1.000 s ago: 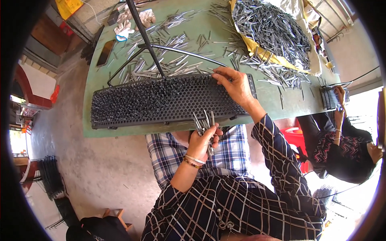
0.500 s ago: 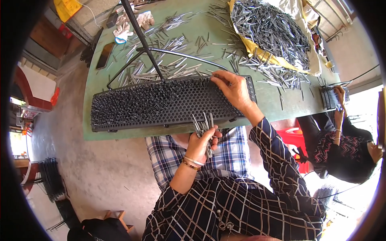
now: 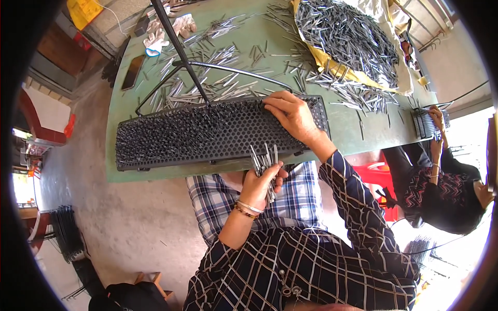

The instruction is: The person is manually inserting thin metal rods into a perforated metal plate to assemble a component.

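Left hand [image 3: 261, 184]: gripping a bundle of thin metal pins [image 3: 264, 161], fanning upward just below the near edge of the perforated tray [image 3: 171, 150].
Right hand [image 3: 293, 114]: lying palm-down on the tray's right end, fingers curling; anything pinched underneath staying hidden.
Tray: sitting on the green table [image 3: 129, 173], holes filling with upright pins.
Yellow sheet [image 3: 324, 62]: holding a loose pile of pins [image 3: 347, 36], far right.
Co-worker's hand [image 3: 434, 116]: partly cut off, working at another rack.

Perforated black tray [image 3: 207, 132] spans table's [image 3: 358, 132] near edge, packed with pins. Behind it, bent rod frame [image 3: 233, 70] and loose metal pins [image 3: 223, 57] crowd the surface. Bare strip right of tray.
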### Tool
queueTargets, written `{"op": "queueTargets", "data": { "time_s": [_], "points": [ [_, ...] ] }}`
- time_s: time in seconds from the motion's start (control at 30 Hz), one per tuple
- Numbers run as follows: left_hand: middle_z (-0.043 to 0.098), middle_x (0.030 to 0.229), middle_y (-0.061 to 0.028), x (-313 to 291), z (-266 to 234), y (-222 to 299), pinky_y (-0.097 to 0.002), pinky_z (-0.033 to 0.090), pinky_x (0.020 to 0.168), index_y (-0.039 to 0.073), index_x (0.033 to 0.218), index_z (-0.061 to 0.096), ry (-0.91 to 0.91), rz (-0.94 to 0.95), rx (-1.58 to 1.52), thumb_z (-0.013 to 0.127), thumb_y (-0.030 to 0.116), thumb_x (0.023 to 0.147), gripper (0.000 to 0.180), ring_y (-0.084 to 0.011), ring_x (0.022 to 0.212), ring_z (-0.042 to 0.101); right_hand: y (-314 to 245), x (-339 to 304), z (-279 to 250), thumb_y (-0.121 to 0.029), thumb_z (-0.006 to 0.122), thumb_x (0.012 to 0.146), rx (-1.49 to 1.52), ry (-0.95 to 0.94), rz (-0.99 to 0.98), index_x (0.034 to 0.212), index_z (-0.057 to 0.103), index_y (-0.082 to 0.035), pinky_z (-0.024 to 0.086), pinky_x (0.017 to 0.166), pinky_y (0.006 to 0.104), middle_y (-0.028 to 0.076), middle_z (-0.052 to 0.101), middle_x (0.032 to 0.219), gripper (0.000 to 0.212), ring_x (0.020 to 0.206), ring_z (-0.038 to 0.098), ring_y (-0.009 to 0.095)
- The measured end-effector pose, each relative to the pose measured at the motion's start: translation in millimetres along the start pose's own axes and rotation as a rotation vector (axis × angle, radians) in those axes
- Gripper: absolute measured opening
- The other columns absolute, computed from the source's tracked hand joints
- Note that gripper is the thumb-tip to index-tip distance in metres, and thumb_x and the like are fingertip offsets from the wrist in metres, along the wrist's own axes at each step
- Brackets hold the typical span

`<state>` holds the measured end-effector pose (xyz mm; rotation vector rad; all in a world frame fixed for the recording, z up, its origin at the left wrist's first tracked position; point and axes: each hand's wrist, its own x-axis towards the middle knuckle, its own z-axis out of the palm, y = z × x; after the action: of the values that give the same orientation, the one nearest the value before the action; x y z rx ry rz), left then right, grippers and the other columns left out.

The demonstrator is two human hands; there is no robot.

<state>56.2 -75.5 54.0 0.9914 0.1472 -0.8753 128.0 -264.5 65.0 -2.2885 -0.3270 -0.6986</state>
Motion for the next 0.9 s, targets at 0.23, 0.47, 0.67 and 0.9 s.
{"op": "queueTargets", "data": {
  "time_s": [0.23, 0.47, 0.67, 0.9],
  "points": [
    [0.064, 0.081, -0.0099, 1, -1, 1, -0.0245, 0.045, 0.049, -0.001, 0.101, 0.06, 0.014, -0.033, -0.006, 0.058, 0.019, 0.088, 0.024, -0.013, 0.065, 0.059, -6, 2, -3, -0.011, 0.065, 0.082, -0.132, -0.013, 0.067, 0.099, 0.066, -0.004, 0.049, 0.068, 0.0344, 0.009, 0.057, 0.092, 0.018, 0.076, 0.061, 0.026],
    [0.064, 0.088, -0.0098, 3, -6, 1, -0.0259, 0.047, 0.052, 0.0, 0.107, 0.059, 0.051, -0.043, -0.039, 0.059, 0.023, 0.089, 0.029, -0.0141, 0.07, 0.061, -19, -3, -7, -0.012, 0.065, 0.083, -0.069, 0.039, 0.119, 0.101, 0.066, -0.003, 0.048, 0.062, 0.0319, 0.01, 0.057, 0.092, 0.02, 0.07, 0.059, 0.023],
    [0.065, 0.086, -0.0098, 2, -5, -2, -0.0247, 0.047, 0.051, 0.0, 0.105, 0.059, -0.012, 0.053, -0.021, 0.059, 0.022, 0.089, 0.027, -0.0131, 0.07, 0.061, -52, -30, -29, -0.019, 0.067, 0.085, 0.277, -0.312, 0.491, 0.097, 0.067, 0.002, 0.043, 0.053, 0.0234, 0.004, 0.063, 0.072, 0.024, 0.062, 0.052, 0.006],
    [0.066, 0.089, -0.0117, 1, 8, 5, -0.0232, 0.049, 0.051, 0.0, 0.106, 0.059, -0.063, 0.017, 0.039, 0.055, 0.019, 0.092, 0.025, -0.0147, 0.07, 0.064, -56, -36, -40, -0.019, 0.068, 0.084, 0.532, -0.426, 0.764, 0.09, 0.068, 0.003, 0.041, 0.049, 0.0201, 0.003, 0.062, 0.067, 0.023, 0.057, 0.053, 0.004]
  ]
}}
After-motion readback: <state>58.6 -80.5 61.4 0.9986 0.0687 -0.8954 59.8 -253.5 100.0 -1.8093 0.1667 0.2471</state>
